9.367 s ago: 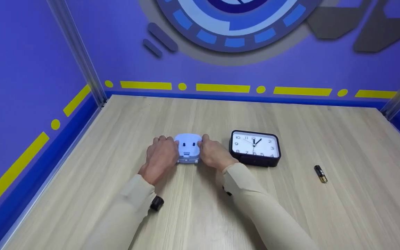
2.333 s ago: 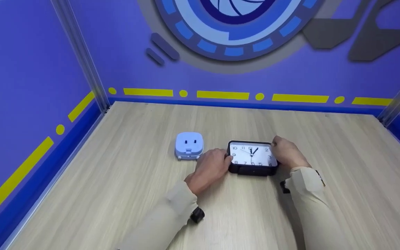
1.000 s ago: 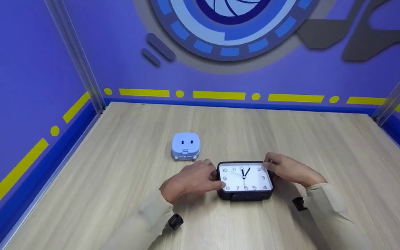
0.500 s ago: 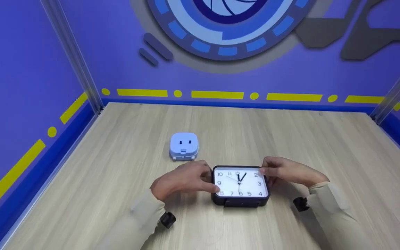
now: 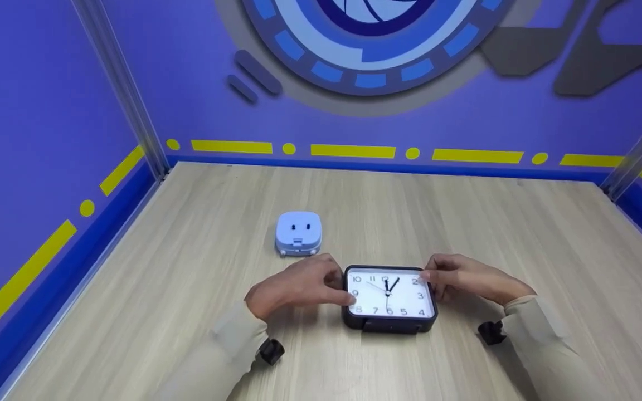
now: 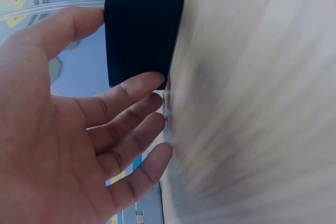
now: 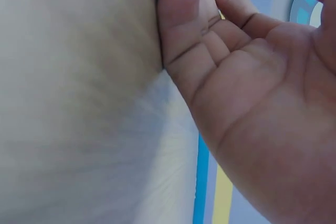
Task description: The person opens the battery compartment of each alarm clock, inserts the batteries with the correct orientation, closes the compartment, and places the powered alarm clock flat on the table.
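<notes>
A black rectangular alarm clock (image 5: 389, 323) with a white dial lies face up on the wooden table. My left hand (image 5: 298, 284) holds its left side, thumb over the front rim and fingers by the side. In the left wrist view, the thumb and index fingertip touch the clock's dark side (image 6: 142, 30), while the other fingers are loosely bent near the table. The right hand (image 5: 466, 278) holds the upper right corner, its thumb on the front rim and the other fingers curled by the side. Those right fingertips are partly hidden, and the right wrist view shows mostly palm.
Behind the left hand stands a small light-blue rounded case (image 5: 298, 231) with two black dots, a front clasp and little white feet. Purple panels (image 5: 232, 117) with yellow markings border the table (image 5: 232, 200) at the back and sides.
Both hands went from the light-blue case to the clock, then brought it nearer to me and slightly left. Over the last half second it barely moves. The battery seen earlier is out of sight.
</notes>
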